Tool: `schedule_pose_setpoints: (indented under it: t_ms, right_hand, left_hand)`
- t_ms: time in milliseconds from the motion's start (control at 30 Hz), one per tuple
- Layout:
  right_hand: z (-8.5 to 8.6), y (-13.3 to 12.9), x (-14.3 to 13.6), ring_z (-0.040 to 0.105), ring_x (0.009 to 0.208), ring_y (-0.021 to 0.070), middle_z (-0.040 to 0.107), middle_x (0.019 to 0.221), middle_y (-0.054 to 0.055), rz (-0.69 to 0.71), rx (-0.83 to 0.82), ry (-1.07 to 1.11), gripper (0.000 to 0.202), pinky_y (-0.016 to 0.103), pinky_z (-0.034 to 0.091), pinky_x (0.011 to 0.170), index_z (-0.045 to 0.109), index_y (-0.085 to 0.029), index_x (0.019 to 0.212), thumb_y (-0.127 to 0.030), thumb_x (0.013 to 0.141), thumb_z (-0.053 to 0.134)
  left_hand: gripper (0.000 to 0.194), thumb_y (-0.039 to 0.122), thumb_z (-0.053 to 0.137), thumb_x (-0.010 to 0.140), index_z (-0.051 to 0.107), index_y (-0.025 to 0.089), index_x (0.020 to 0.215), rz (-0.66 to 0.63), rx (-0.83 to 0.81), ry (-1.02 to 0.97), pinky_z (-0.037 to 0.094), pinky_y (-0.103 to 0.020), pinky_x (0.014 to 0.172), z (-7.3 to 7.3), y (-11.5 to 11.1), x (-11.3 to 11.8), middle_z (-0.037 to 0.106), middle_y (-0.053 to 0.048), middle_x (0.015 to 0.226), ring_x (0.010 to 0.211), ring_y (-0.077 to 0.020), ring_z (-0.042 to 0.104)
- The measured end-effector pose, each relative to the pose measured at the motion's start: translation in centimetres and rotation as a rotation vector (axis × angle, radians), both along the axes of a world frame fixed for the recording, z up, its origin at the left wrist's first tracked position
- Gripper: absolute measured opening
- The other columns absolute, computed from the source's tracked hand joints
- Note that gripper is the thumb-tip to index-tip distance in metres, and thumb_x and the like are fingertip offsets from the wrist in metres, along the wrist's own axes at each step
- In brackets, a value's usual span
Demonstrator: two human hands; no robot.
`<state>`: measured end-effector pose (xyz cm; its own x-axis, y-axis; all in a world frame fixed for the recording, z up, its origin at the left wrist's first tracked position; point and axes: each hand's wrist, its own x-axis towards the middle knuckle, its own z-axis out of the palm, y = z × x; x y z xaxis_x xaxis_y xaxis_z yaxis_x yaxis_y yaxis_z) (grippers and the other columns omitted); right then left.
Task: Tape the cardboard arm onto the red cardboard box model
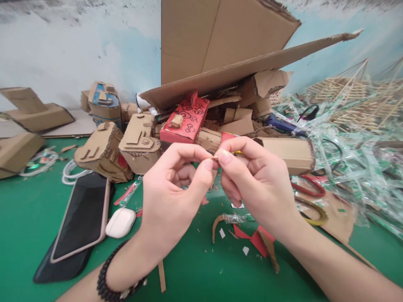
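Observation:
Both hands meet over the green table, fingertip to fingertip. Thumb and forefinger of my left hand are pinched together, and so are those of my right hand. Between the fingertips a tiny brown scrap barely shows; it looks like cardboard, mostly covered by the fingers. Behind the hands lies a red box with black drawings, with a small cardboard block on its top. To its left stand a cardboard piece with a rounded end and a similar cardboard piece.
Phones and a white earbud case lie at the left. Scissors with red and yellow handles sit right, by crumpled clear tape. Red paper scraps lie in front. Large cardboard sheets lean on the wall.

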<state>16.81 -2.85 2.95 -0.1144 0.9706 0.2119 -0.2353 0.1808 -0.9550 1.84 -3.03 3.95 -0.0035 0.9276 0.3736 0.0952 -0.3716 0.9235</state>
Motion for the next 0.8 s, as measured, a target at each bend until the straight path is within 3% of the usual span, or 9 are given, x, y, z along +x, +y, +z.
schedule_pose_setpoints:
  t_ms: [233,433,567,700,800]
  right_hand:
    - [-0.03,0.11,0.22,0.04,0.037,0.0049,0.049,0.047,-0.013,0.038,-0.068,0.036,0.017,0.015,0.035,0.039,0.063,-0.023,0.094,-0.034,0.107,0.068]
    - [-0.22,0.15,0.02,0.04,0.04,0.0061,0.049,0.05,-0.012,-0.093,-0.012,-0.082,0.016,0.017,0.032,0.039,0.06,-0.024,0.092,-0.031,0.104,0.067]
    - [-0.64,0.01,-0.31,0.037,0.041,0.0066,0.048,0.052,-0.011,-0.218,0.121,-0.263,0.014,0.019,0.03,0.04,0.058,-0.025,0.091,-0.028,0.103,0.065]
    - [-0.91,0.03,-0.34,0.044,0.044,0.0069,0.055,0.057,-0.01,-0.412,0.37,-0.517,0.011,0.02,0.038,0.046,0.058,-0.024,0.09,-0.019,0.098,0.064]
    - [-0.98,0.13,-0.22,0.05,0.044,0.0073,0.062,0.059,-0.008,-0.465,0.471,-0.633,0.01,0.02,0.042,0.048,0.058,-0.024,0.092,-0.018,0.099,0.062]
  left_hand:
    - [0.015,0.017,0.078,0.095,0.067,0.023,0.104,-0.009,0.066,-0.034,0.052,-0.021,0.039,-0.47,0.18,-0.23,0.075,0.002,0.102,0.045,-0.005,0.061]
    - [0.019,0.02,0.084,0.093,0.068,0.025,0.102,-0.01,0.009,-0.054,0.051,-0.021,0.039,-0.85,0.2,-0.2,0.077,0.001,0.104,0.048,-0.0062,0.063]
    - [0.022,0.02,0.086,0.09,0.069,0.024,0.101,-0.025,-0.024,-0.101,0.051,-0.018,0.038,-0.9,0.39,-0.07,0.077,0.001,0.1,0.046,-0.0063,0.063]
    - [0.025,0.015,0.087,0.086,0.067,0.022,0.099,-0.026,-0.088,-0.112,0.052,-0.016,0.04,-0.61,0.39,0.0,0.076,0.002,0.094,0.044,-0.0052,0.062]
    - [0.024,0.016,0.086,0.085,0.067,0.022,0.099,-0.028,-0.122,-0.102,0.052,-0.016,0.04,-0.37,0.35,-0.02,0.076,0.002,0.093,0.044,-0.0052,0.062]
